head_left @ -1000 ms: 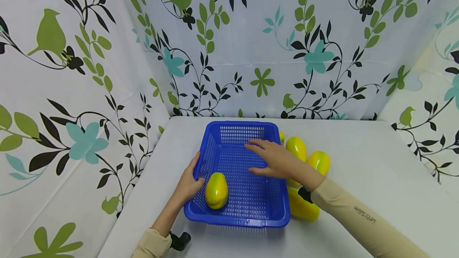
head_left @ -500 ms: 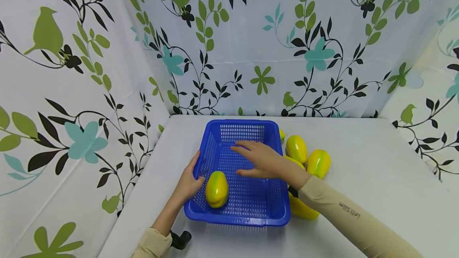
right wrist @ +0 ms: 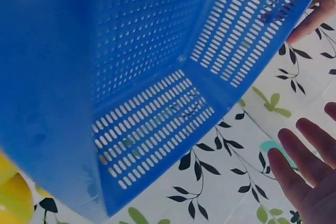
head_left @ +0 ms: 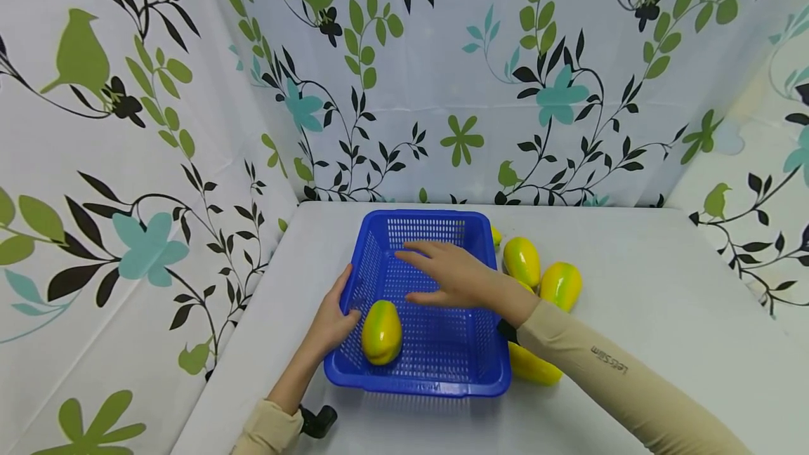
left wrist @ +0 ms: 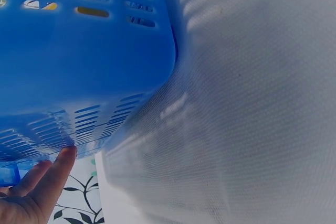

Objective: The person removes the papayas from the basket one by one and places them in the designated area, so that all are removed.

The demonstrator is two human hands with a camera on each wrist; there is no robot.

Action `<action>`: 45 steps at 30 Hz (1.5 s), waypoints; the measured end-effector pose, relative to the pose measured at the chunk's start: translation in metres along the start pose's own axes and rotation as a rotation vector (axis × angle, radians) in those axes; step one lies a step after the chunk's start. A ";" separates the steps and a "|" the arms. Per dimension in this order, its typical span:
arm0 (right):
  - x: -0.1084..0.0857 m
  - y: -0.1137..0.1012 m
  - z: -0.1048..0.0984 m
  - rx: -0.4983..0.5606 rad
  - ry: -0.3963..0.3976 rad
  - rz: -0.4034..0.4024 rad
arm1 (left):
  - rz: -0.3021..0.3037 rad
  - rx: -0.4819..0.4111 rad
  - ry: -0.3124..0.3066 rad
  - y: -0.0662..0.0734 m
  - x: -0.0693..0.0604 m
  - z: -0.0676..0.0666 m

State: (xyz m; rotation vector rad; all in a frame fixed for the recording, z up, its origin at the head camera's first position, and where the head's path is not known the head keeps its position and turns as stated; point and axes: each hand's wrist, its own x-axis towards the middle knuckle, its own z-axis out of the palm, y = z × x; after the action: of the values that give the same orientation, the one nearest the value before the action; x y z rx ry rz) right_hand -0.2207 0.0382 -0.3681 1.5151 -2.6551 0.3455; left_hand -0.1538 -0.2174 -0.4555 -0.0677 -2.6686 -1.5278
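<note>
A blue plastic basket (head_left: pixel 417 387) with slotted walls stands on the white table. One yellow papaya-like fruit (head_left: pixel 382 333) with a green streak lies in its near left part. My left hand (head_left: pixel 333 321) grips the basket's left side, thumb over the rim; in the left wrist view its fingers (left wrist: pixel 55 179) touch the outer wall. Above the basket, my right hand (head_left: pixel 451 276) hovers with fingers spread and holds nothing. The right wrist view shows that same right hand (right wrist: pixel 315 174) apart from the basket.
Right of the basket lie several similar yellow fruits, among them a far one (head_left: pixel 522 260), a streaked one (head_left: pixel 562 285) and a longer one (head_left: pixel 534 365), partly hidden by the right arm. Patterned curtains (head_left: pixel 404 90) enclose the table (head_left: pixel 645 286) at the back and sides.
My right hand has moved left over the basket, fingers spread throughout. The left hand, the basket and the fruit in it stay in place.
</note>
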 end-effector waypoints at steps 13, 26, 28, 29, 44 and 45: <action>0.020 -0.011 0.015 0.014 0.001 -0.014 | 0.005 -0.020 -0.018 0.000 0.000 0.000; 0.033 -0.024 0.038 0.076 -0.135 0.008 | -0.010 -0.009 -0.019 0.001 0.001 0.004; 0.034 -0.026 0.042 0.080 -0.155 0.011 | -0.008 -0.008 -0.020 0.000 0.001 0.003; 0.035 -0.027 0.044 0.082 -0.164 0.013 | -0.006 -0.005 -0.021 0.000 0.001 0.003; 0.048 -0.039 0.075 0.111 -0.300 -0.005 | -0.005 -0.010 -0.017 -0.001 0.000 -0.001; 0.049 -0.040 0.075 0.106 -0.302 -0.007 | -0.006 -0.013 -0.015 -0.001 0.000 -0.001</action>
State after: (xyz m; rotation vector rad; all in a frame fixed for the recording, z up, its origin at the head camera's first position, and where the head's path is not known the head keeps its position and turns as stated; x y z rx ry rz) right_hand -0.2076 -0.0394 -0.4268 1.7329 -2.8985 0.2800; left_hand -0.1535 -0.2188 -0.4558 -0.0718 -2.6730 -1.5531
